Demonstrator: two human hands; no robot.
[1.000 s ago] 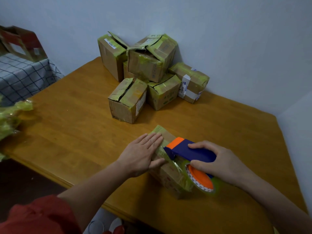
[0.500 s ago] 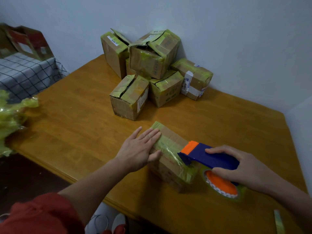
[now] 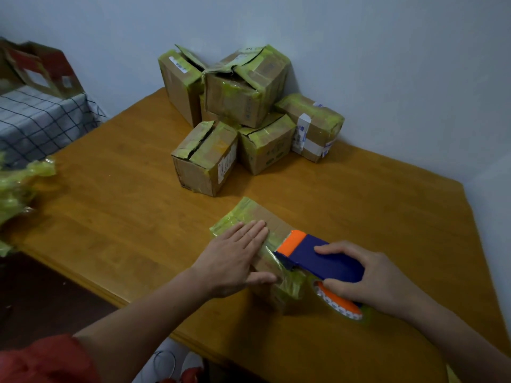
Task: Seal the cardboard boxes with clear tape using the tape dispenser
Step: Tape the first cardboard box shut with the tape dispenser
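Note:
A small cardboard box wrapped in yellowish tape lies near the front of the wooden table. My left hand presses flat on its top, fingers together and thumb on the near side. My right hand grips a blue and orange tape dispenser, whose orange front edge rests on the box's right end. A strip of tape runs from the dispenser over the box's near corner. The tape roll hangs beside the box, partly hidden by my fingers.
Several taped cardboard boxes are piled against the wall at the back of the table. Crumpled yellowish tape lies at the left edge. A checked cloth with a torn carton lies beyond the table on the left.
The dispenser went right and down off the box's end, then came back up onto its right end. My left hand stayed pressed on the box top.

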